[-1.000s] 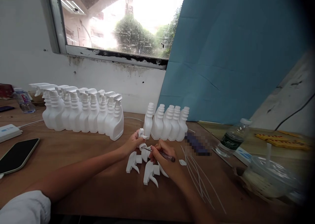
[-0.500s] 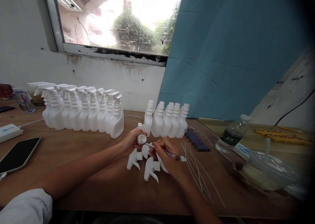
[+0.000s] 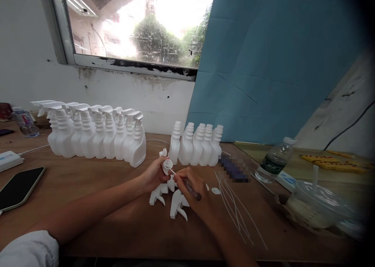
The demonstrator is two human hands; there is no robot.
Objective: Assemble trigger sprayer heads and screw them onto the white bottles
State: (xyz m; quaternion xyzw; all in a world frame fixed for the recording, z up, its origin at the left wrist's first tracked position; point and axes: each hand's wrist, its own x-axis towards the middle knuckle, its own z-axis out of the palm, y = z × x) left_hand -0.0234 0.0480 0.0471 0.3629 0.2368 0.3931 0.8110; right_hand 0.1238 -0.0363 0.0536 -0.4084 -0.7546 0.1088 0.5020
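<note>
Head view: person at a wooden table (image 3: 88, 189), working on spray-bottle parts
Trigger head (image 3: 166, 164): pinched in the left hand (image 3: 154, 174), cap opening turned up, held just above the loose pile
Right hand (image 3: 191, 187): closed around a thin pen-like tool (image 3: 187, 184), tip poking at the cap's opening
Loose trigger heads (image 3: 170, 198): a few lying right under the hands, looks like they're not fitted yet
Dip tubes (image 3: 234, 204): thin white ones, scattered just right of the hands
Bare bottles (image 3: 197, 144): five without tops, right behind the hands, so I'd say these are left
Finished bottles (image 3: 96, 134): long row with sprayers on, off to the left, so most of the batch seems done
Phone (image 3: 19, 187): far left edge
</note>
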